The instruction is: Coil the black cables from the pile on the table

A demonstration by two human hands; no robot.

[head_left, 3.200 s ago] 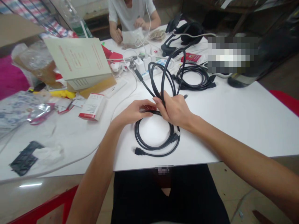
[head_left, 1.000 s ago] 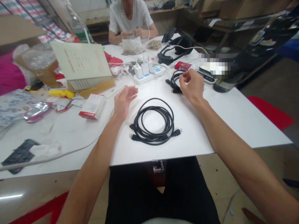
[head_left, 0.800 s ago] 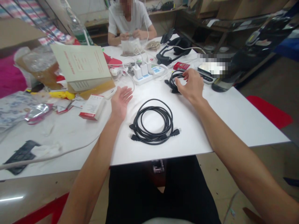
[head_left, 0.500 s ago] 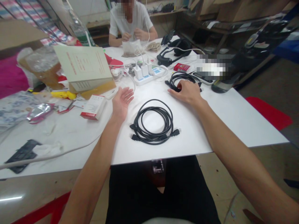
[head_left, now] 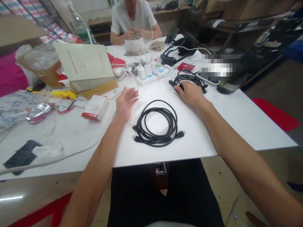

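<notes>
A coil of black cable (head_left: 173,123) with dark plug ends lies flat on the white table (head_left: 199,138) in front of me, between my forearms. Farther back on the right, my right hand (head_left: 190,93) is closed over a second coil of black cable (head_left: 186,75), its fingers partly hidden behind the hand. That coil rests on the tabletop. My left hand (head_left: 126,102) is held palm up left of the nearer coil, fingers apart and holding nothing.
Beyond the hands stand a white power strip (head_left: 151,78) with chargers, a headset (head_left: 174,55) and a red box (head_left: 186,66). A red-and-white box (head_left: 95,107) and a propped card folder (head_left: 87,67) are left. A person (head_left: 133,22) sits opposite, handling a plastic bag.
My right hand has shifted slightly on the far coil, which looks a little raised or spread. My left hand stays open, and the view has moved slightly.
</notes>
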